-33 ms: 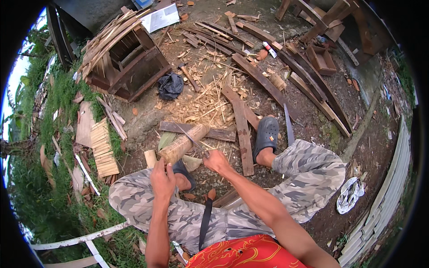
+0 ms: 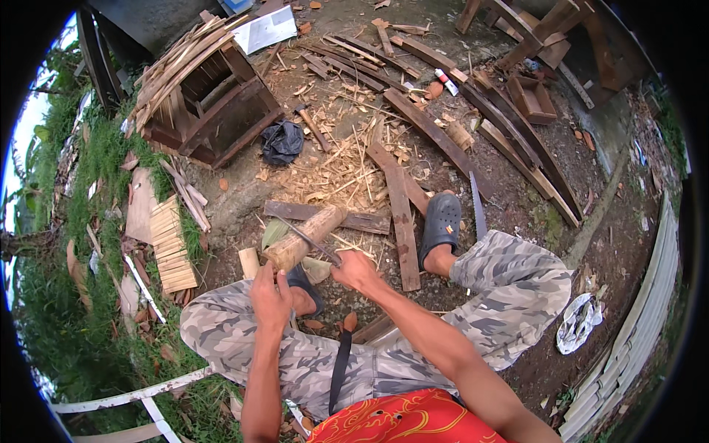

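Left grip (image 2: 272, 299): we see it closed under the bamboo log's (image 2: 304, 237) near end.
Right grip (image 2: 356, 270): closed on the blade (image 2: 306, 240) handle.
Blade: lies across the log's near end.
Ground: shavings (image 2: 336, 173), planks.

small wooden hut (image 2: 203, 100), dark cloth (image 2: 282, 142), perhaps a hammer (image 2: 312, 125)

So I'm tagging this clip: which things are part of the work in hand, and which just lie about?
In use:
left hand
right hand
bamboo piece
blade across its end

Lying about:
hammer
dark cloth
loose planks
small wooden hutch
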`<state>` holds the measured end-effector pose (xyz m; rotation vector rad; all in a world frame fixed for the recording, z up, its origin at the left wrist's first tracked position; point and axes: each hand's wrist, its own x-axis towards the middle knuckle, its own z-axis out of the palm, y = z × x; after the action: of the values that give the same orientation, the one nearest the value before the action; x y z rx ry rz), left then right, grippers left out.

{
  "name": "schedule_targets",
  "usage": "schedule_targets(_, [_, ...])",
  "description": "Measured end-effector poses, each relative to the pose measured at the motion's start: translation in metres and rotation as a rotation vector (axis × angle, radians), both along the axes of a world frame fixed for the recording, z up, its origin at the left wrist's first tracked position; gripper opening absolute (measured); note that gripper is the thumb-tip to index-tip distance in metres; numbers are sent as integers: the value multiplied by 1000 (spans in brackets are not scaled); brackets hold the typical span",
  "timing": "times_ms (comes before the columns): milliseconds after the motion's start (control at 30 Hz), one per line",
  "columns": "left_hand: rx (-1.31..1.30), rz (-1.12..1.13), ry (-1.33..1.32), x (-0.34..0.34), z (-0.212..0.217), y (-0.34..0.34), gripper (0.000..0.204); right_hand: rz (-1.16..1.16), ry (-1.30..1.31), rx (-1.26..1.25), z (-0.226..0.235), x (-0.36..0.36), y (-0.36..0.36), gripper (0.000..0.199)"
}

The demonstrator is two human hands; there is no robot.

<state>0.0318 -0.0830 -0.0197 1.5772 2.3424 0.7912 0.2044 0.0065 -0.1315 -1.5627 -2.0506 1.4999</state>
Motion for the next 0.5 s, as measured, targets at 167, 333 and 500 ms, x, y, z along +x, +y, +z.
schedule_targets(167, [-65, 9, -16, 4, 1, -3, 29, -26, -92, -188, -7, 7, 22, 29])
schedule_targets(333, [-1, 53, -13, 6, -3, 13, 28, 75, -10, -83, -23, 12, 15, 31])
schedule_targets(500, [-33, 127, -82, 6, 2, 18, 25, -248, -222, -306, -46, 19, 5, 35])
